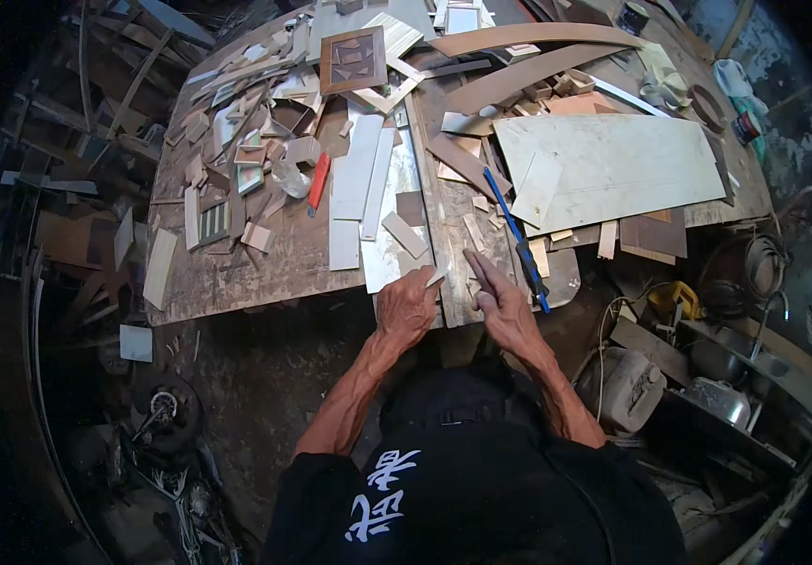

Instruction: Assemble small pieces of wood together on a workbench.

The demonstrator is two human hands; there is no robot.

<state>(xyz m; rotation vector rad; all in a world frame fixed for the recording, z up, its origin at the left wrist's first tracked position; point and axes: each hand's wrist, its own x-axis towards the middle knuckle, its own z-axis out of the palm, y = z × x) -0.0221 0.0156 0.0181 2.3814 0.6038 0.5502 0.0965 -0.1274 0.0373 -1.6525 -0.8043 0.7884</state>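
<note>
At the table's near edge, my left hand (408,306) is closed on a small pale wood piece (438,275), pinched between thumb and fingers. My right hand (507,311) is just to the right, over the worn wooden board (453,217). Its forefinger stretches forward and the thumb stands apart; I see nothing held in it. Small wood offcuts (474,231) lie beyond its fingertips. Beside that hand rests a long thin blue tool (511,218) with a dark section near its lower end. A tan wood block (405,234) lies beyond my left hand on a pale sheet.
A red utility knife (319,185) lies left among wood scraps. Long white strips (359,174) run up the table. A large pale panel (613,169) and curved brown boards (538,75) cover the right and far sides. A plastic jug (632,388) and metal sink (773,377) stand below right.
</note>
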